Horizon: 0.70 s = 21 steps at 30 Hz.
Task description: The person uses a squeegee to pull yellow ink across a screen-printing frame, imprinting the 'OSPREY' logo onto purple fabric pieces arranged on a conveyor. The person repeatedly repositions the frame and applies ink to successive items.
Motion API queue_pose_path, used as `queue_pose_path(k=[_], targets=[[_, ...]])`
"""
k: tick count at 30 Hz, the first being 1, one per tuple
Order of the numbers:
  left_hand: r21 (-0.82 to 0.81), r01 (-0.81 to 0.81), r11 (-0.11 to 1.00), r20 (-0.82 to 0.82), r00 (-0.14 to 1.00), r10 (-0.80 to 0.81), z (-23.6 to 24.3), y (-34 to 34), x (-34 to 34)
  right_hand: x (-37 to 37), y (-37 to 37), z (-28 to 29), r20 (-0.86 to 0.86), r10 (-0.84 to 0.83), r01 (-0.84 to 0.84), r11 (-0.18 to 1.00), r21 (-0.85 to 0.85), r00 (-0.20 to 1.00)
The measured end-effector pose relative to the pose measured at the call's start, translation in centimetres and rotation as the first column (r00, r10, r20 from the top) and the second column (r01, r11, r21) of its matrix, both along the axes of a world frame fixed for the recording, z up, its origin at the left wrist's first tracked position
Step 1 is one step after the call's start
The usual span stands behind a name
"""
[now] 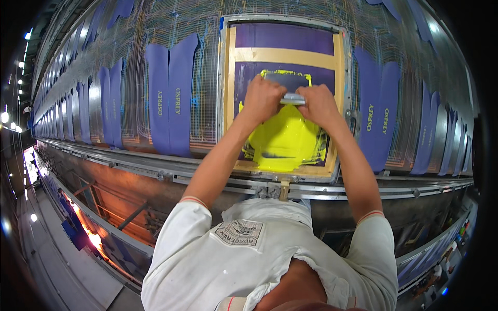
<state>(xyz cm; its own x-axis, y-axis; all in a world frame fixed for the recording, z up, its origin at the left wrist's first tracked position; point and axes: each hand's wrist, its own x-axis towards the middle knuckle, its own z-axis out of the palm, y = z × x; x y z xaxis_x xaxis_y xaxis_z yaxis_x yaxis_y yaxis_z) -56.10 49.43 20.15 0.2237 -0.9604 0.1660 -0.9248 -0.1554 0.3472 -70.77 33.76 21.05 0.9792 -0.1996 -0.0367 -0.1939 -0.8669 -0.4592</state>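
Squeegee, upper centre of frame: grey blade w/ metal handle bar, lying across the mesh of a screen-print frame. Both hands clamped on it. Left hand fisted over the handle's left end, right hand fisted over the right end; a short bit of bare metal handle shows between them. Fingers curled tight, knuckles toward camera.

Just below the hands, a wide pool of yellow ink spreads over the purple mesh, down to the frame's lower edge; a thinner yellow smear rims the squeegee blade above. Frame is wood-coloured, taped w/ tan strips along sides and one band across the top part, set inside a grey metal border.

Frame sits on a long print table running left-right across the upper half, curved by the lens. Purple fabric pieces lie in pairs along it, left and right of the frame, some w/ small yellow lettering; another pair at right. Rows go on toward far left edge, getting too small to tell apart.

Below the table, a metal rail runs across mid-frame. Lower left: orange glow under the table's side. Bottom centre: person's white shirt w/ short sleeves, forearms reaching up from it.
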Motion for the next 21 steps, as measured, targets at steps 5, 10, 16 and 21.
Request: queue_pose_path(k=[5,10,16,21], targets=[[0.045,-0.011,0.999,-0.040,0.999,0.013,0.5,9.0,-7.9,-7.7,8.8,2.0,-0.047,0.016,-0.014,0.999,0.037,0.999],[-0.015,-0.055,0.998,0.007,0.998,0.055,0.7,9.5,-9.1,-10.6,2.0,1.3,0.286,-0.417,0.437,0.899,-0.008,0.863],[0.013,-0.064,0.998,0.001,0.998,0.064,0.9,9.3,-8.6,-13.0,-5.2,-4.4,0.036,-0.813,0.809,0.582,0.079,0.581],[-0.100,-0.080,0.992,-0.060,0.995,0.074,1.9,10.8,-6.5,-11.3,-4.3,0.4,-0.067,-0.881,0.848,0.426,0.315,0.468]])
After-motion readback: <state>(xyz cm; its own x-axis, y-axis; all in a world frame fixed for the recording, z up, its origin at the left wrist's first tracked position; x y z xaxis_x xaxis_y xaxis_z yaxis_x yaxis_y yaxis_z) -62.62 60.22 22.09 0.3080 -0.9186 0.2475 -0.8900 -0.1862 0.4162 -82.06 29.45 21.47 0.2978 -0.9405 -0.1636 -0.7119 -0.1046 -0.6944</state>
